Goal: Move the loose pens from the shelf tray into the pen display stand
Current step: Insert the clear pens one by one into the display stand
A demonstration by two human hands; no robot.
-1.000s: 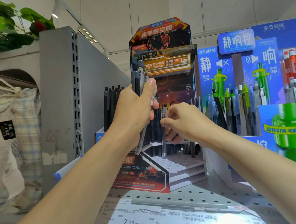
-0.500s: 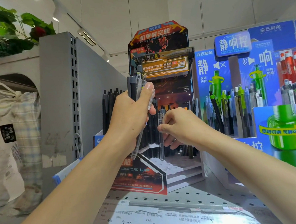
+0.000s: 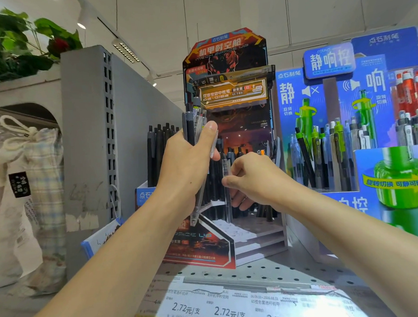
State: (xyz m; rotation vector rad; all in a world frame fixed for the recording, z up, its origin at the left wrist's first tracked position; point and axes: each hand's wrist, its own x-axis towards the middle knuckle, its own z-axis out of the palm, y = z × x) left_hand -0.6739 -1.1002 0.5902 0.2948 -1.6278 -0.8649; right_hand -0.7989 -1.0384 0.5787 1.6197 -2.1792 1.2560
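We are counting two hands, the left hand (image 3: 186, 169) and the right hand (image 3: 250, 180); we are seeing one clear pen (image 3: 226, 193) in the right; the bundle of pens (image 3: 195, 125) in the left is holding roughly four, though overlap is blurring the count; we are counting one pen display stand (image 3: 224, 60); one cloth bag (image 3: 28, 187); three price labels (image 3: 229, 312).

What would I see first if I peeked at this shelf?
Two bare arms reach in: the left hand grips a bunch of pens, and the right hand holds one clear pen upright over the stepped pen display stand in the middle. On the right is a bright blue display with green pens.
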